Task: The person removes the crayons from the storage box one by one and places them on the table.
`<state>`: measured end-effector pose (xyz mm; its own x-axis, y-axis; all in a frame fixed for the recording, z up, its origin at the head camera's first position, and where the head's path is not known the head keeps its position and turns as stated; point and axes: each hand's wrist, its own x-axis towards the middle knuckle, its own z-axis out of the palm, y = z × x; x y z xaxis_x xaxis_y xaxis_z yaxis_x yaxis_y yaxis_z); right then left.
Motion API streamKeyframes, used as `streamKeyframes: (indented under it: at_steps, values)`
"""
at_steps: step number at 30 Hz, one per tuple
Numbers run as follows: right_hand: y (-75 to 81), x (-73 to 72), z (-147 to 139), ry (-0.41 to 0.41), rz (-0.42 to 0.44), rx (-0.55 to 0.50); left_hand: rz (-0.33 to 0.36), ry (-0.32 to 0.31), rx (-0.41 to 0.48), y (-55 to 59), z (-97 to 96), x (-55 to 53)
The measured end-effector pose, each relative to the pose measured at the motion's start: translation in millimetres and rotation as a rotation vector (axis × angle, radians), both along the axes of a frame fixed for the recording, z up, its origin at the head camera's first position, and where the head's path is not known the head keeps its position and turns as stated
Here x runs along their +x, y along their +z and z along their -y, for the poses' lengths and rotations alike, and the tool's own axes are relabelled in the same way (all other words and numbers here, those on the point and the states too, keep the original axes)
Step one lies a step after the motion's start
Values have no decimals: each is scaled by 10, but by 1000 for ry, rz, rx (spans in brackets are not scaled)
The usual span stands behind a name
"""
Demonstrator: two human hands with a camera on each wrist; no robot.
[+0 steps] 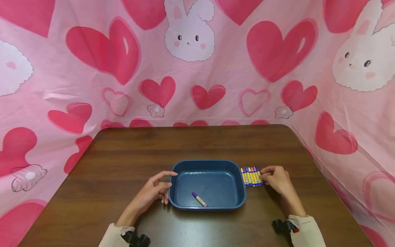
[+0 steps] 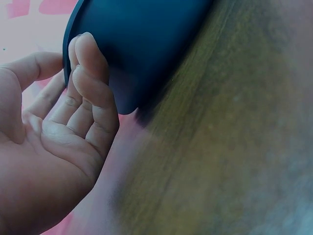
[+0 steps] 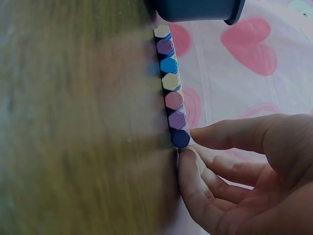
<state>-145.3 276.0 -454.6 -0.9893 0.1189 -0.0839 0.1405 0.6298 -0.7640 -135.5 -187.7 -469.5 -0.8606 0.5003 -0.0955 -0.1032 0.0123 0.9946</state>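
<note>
A dark blue rectangular tray sits on the table with one crayon lying inside near its front wall. My left hand rests at the tray's left side, index finger reaching over the rim and the other fingers loosely bent by the outer wall. Right of the tray lies a tight row of several crayons in yellow wrappers, their coloured ends side by side. With thumb and a finger, my right hand pinches the dark blue crayon at the row's outer end.
The brown wooden table runs back to a pink curtain printed with hearts and rabbits, which also hangs along both sides. Each wrist carries a small black camera mount, such as the one on the right.
</note>
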Motion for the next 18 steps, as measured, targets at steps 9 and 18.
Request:
streamKeyframes:
  at_steps: [9, 18]
  values:
    - [6, 33, 0, 5, 26, 4, -4, -6, -3, -23, 17, 8]
    - [2, 38, -15, -2, -5, -7, -3, 5, 5, -6, 0, -1]
